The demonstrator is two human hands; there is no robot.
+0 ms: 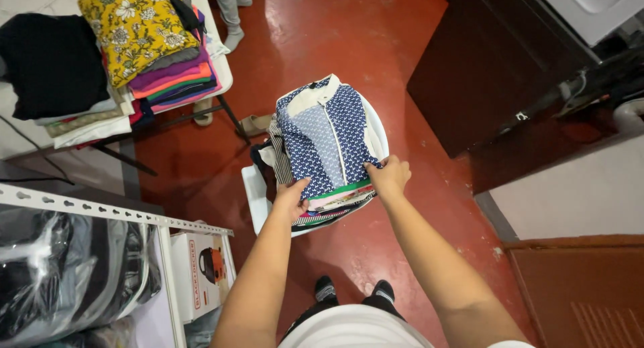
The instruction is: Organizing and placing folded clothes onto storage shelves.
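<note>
Red floor (315,33) underfoot; both hands clamp the near edge of a folded clothes stack (325,143) on a white chair (253,195), left hand (290,199) thumb on top, right hand (388,177) closed on the corner. Stack looks tall, so a lopsided pull could slide layers off. Chair mostly hidden, fingers underneath unseen; farther off, table stack (144,43), someone's socked feet (233,36) cut off.
</note>
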